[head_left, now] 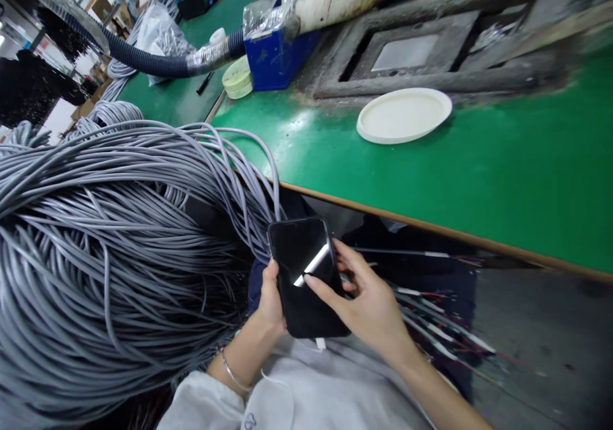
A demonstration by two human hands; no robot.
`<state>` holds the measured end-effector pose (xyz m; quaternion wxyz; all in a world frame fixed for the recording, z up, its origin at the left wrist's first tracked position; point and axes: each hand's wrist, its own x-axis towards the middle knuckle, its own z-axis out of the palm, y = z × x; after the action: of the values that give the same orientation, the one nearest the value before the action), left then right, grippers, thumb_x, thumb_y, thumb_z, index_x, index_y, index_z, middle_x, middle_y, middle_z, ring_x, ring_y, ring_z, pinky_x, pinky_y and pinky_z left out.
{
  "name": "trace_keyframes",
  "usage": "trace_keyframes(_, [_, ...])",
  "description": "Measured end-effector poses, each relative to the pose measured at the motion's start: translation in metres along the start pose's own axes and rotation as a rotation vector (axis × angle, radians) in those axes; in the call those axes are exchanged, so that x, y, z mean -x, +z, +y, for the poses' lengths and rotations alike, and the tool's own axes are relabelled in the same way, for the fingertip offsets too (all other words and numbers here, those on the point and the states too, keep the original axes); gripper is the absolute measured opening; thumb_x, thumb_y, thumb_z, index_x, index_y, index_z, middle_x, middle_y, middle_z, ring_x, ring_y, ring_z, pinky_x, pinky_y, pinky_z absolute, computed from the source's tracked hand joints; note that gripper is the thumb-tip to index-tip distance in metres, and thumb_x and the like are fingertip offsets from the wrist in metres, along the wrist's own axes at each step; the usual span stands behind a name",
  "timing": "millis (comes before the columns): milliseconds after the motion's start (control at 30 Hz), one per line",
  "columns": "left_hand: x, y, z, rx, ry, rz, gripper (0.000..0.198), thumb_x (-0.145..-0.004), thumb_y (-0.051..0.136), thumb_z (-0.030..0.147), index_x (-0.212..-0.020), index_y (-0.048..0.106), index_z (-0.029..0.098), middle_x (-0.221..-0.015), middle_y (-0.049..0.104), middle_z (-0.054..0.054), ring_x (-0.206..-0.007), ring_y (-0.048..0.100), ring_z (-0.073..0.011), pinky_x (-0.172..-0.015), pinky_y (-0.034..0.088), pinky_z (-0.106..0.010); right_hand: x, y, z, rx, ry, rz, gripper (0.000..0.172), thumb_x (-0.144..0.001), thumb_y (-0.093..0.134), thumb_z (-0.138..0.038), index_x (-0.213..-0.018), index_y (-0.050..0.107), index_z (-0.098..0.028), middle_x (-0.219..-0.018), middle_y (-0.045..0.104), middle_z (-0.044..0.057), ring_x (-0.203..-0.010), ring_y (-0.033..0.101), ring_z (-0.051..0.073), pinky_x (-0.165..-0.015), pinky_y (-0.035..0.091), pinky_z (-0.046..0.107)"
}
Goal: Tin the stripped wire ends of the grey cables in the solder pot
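Note:
A black smartphone (301,264) with a dark screen is held over my lap, just below the table edge. My left hand (269,302) grips its left side, thumb on the edge, a thin bracelet on the wrist. My right hand (364,299) wraps the phone's right side, and its thumb rests on the screen. A white cable hangs from the phone's lower end. A big bundle of grey cables (110,251) lies close on the left, almost touching the phone.
A green worktable (479,174) with a wooden edge stretches ahead. On it are a white round plate (405,115), a blue bin (275,53), a tape roll (238,77), a corrugated hose (158,62) and a grey metal fixture (431,40). Stripped thin wires (431,328) lie at my right.

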<state>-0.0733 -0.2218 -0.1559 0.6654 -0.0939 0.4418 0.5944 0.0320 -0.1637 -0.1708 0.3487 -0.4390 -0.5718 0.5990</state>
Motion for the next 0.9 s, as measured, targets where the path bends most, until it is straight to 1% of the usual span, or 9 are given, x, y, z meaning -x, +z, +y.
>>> trace_keyframes(133, [0.000, 0.001, 0.003, 0.027, -0.027, -0.012, 0.073, -0.063, 0.059, 0.067, -0.097, 0.070, 0.003, -0.108, 0.069, -0.023, -0.120, 0.052, -0.0422, -0.106, 0.035, -0.053, 0.001, -0.006, 0.001, -0.044, -0.008, -0.079, 0.069, -0.067, 0.071, -0.050, -0.127, 0.052, -0.021, -0.100, 0.057, 0.008, -0.088, 0.058, 0.021, -0.061, 0.054, 0.027])
trace_keyframes(233, [0.001, 0.006, 0.005, 0.025, -0.030, -0.008, 0.068, -0.058, 0.063, 0.066, -0.089, 0.072, 0.005, -0.103, 0.071, -0.022, -0.120, 0.052, -0.0426, -0.106, 0.035, -0.054, -0.001, -0.010, 0.004, -0.094, -0.031, -0.081, 0.062, -0.074, 0.067, -0.050, -0.126, 0.053, -0.021, -0.092, 0.056, 0.006, -0.083, 0.057, 0.019, -0.059, 0.052, 0.026])
trace_keyframes(367, [0.002, 0.013, 0.002, 0.026, 0.010, 0.033, 0.056, -0.058, 0.066, 0.059, -0.081, 0.071, 0.008, -0.096, 0.073, -0.019, -0.122, 0.051, -0.0407, -0.107, 0.036, -0.051, -0.003, -0.007, 0.007, -0.138, -0.013, -0.024, 0.053, -0.079, 0.061, -0.052, -0.120, 0.056, -0.019, -0.093, 0.057, 0.008, -0.078, 0.056, 0.018, -0.057, 0.051, 0.026])
trace_keyframes(467, [0.002, 0.020, -0.004, 0.008, 0.042, 0.027, 0.051, -0.055, 0.069, 0.056, -0.075, 0.071, 0.009, -0.096, 0.072, -0.020, -0.124, 0.050, -0.0418, -0.107, 0.036, -0.051, -0.001, -0.002, 0.007, -0.036, 0.014, 0.025, 0.064, -0.070, 0.068, -0.055, -0.121, 0.055, -0.018, -0.100, 0.058, 0.010, -0.084, 0.058, 0.022, -0.062, 0.053, 0.031])
trace_keyframes(533, [0.003, 0.023, -0.006, 0.013, 0.074, 0.033, 0.048, -0.056, 0.068, 0.054, -0.075, 0.070, 0.010, -0.097, 0.072, -0.020, -0.125, 0.049, -0.0413, -0.108, 0.037, -0.050, 0.000, -0.002, 0.006, 0.031, 0.024, 0.050, 0.073, -0.064, 0.071, -0.057, -0.123, 0.053, -0.018, -0.106, 0.057, 0.012, -0.091, 0.059, 0.026, -0.068, 0.055, 0.037])
trace_keyframes(633, [0.004, 0.025, -0.004, 0.036, 0.104, 0.076, 0.047, -0.063, 0.064, 0.053, -0.080, 0.071, 0.009, -0.097, 0.073, -0.018, -0.126, 0.048, -0.0397, -0.108, 0.036, -0.050, 0.000, -0.009, 0.003, 0.002, 0.026, -0.045, 0.076, -0.064, 0.070, -0.054, -0.128, 0.049, -0.019, -0.107, 0.056, 0.011, -0.090, 0.059, 0.025, -0.066, 0.056, 0.035])
trace_keyframes(733, [0.003, 0.026, 0.000, 0.031, 0.057, 0.063, 0.056, -0.066, 0.061, 0.057, -0.086, 0.071, 0.006, -0.100, 0.072, -0.020, -0.125, 0.049, -0.0400, -0.108, 0.035, -0.052, -0.001, -0.019, 0.000, -0.022, 0.022, -0.176, 0.076, -0.067, 0.068, -0.045, -0.134, 0.043, -0.021, -0.104, 0.054, 0.009, -0.086, 0.060, 0.021, -0.060, 0.056, 0.029])
trace_keyframes(800, [0.002, 0.027, 0.000, 0.030, 0.046, 0.064, 0.058, -0.069, 0.059, 0.058, -0.087, 0.072, 0.005, -0.101, 0.072, -0.020, -0.124, 0.050, -0.0394, -0.109, 0.035, -0.051, -0.001, -0.022, -0.001, 0.014, 0.002, -0.196, 0.079, -0.066, 0.069, -0.041, -0.136, 0.041, -0.022, -0.107, 0.052, 0.009, -0.092, 0.059, 0.023, -0.066, 0.057, 0.031])
trace_keyframes(900, [-0.001, 0.029, -0.002, 0.049, 0.115, 0.111, 0.052, -0.075, 0.057, 0.054, -0.089, 0.073, 0.006, -0.097, 0.073, -0.018, -0.122, 0.054, -0.0362, -0.108, 0.036, -0.047, -0.002, -0.020, -0.001, 0.065, -0.019, -0.166, 0.089, -0.060, 0.073, -0.041, -0.139, 0.037, -0.019, -0.113, 0.052, 0.011, -0.104, 0.055, 0.028, -0.082, 0.055, 0.040])
